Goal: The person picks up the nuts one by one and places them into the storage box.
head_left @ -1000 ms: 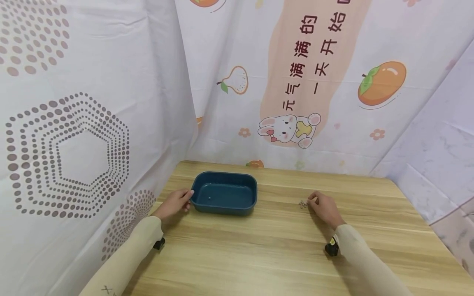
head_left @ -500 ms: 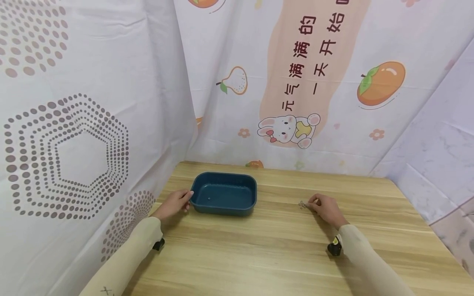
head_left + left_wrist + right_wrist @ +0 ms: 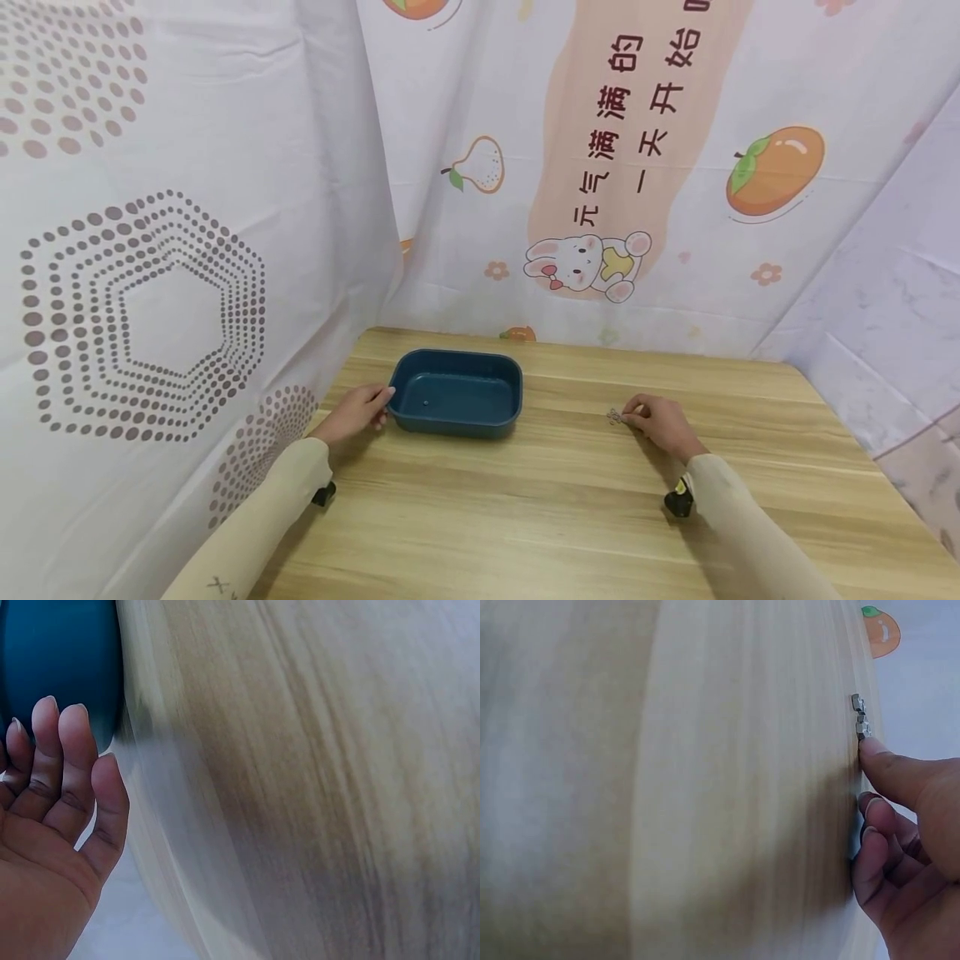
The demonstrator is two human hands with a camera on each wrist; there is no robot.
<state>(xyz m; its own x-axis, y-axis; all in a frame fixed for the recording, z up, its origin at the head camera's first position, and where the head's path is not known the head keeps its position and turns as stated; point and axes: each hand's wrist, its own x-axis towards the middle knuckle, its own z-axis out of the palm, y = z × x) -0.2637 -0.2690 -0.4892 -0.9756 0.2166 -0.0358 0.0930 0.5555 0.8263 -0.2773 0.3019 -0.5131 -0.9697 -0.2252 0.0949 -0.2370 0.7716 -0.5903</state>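
Note:
My left hand (image 3: 354,414) holds the left end of a dark blue rectangular basin (image 3: 453,427), thumb at the rim. In the left wrist view its fingers (image 3: 73,739) lie bent against the basin's outer wall; the thumb is hidden. One small nut (image 3: 426,403) lies inside on the basin's floor. To the right, my right hand (image 3: 662,425) reaches down to a small pile of metal nuts (image 3: 613,415). In the right wrist view the thumb tip is right at the nuts (image 3: 863,726), while the lower fingers curl in. I cannot tell whether a nut is pinched.
Both hands work over a light wood-grain table (image 3: 480,517). Printed white curtains (image 3: 465,250) hang behind it and along its left side. Dark wrist devices (image 3: 678,500) show below the sleeves.
The right hand has shifted slightly downward beside the nut pile, its fingertips staying close to it. The left hand and the basin hold their place.

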